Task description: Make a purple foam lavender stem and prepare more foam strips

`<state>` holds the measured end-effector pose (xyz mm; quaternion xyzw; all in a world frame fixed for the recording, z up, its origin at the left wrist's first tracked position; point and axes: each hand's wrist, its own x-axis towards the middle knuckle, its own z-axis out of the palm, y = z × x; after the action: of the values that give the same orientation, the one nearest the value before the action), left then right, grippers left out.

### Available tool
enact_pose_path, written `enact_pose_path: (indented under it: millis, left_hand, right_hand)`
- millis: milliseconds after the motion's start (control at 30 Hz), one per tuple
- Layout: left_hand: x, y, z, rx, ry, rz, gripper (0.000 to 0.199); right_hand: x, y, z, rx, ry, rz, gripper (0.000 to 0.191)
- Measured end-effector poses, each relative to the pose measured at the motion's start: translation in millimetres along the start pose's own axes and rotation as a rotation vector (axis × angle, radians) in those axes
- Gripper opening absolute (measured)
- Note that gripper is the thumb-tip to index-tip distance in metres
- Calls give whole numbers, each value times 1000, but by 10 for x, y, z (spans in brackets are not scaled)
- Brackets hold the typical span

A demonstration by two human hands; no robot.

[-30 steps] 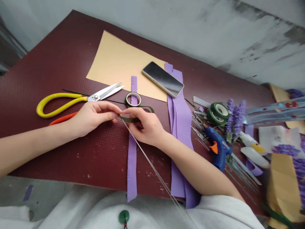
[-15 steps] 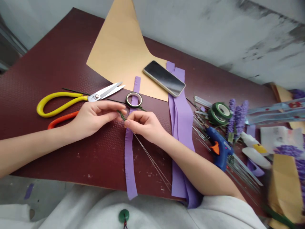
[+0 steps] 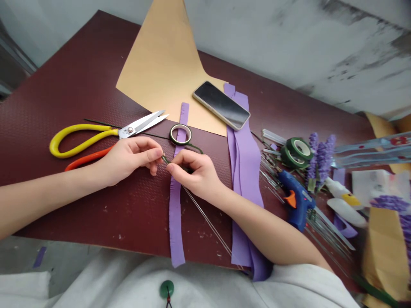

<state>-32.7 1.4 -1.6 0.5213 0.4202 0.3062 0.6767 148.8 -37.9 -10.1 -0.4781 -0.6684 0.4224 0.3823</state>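
Observation:
My left hand (image 3: 133, 160) pinches the upper end of thin metal wires (image 3: 208, 220), where a short stretch wrapped in green floral tape (image 3: 165, 159) shows. My right hand (image 3: 195, 171) is closed on the same wires just below, thumb against forefinger. From it the bare wires slant down to the table's front edge. A tape roll (image 3: 172, 139) lies just beyond my fingers on a fringed purple paper strip (image 3: 176, 222), its loose green tail curving toward my right hand. Scissors (image 3: 128, 131) with yellow and orange handles lie open beside my left hand.
A phone (image 3: 221, 105) rests on tan paper (image 3: 160, 68) and purple paper sheets (image 3: 245, 158). To the right are green tape rolls (image 3: 302, 147), a blue glue gun (image 3: 297, 201), loose wires, purple flower stems (image 3: 324, 156) and a white bottle (image 3: 345, 194). A wall (image 3: 272, 42) stands behind the table.
My left thumb has rolled forward over the wrapped tip and its fingers have curled lower. The right hand has shifted slightly, and more of the loose green tape shows beside the roll.

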Motion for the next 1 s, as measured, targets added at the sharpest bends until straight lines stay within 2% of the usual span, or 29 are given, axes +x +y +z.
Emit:
enact_pose_path:
  millis: [333,600,733,1000]
  left_hand:
    - [8,-3,-15,-2,-59,-17,12]
    - [-1,22,-23,100,-73,-39,9]
    - [-6,34,-14,94,-101,-54,9]
    - [-17,39,31,37,-39,-48,8]
  right_hand:
    - [60,29,-32,250,-12,134,23]
    - [77,-2,-108,21,-29,64,17]
    - [64,-5,-104,-25,-31,23,21]
    - [48,77,36,272,41,46,23]
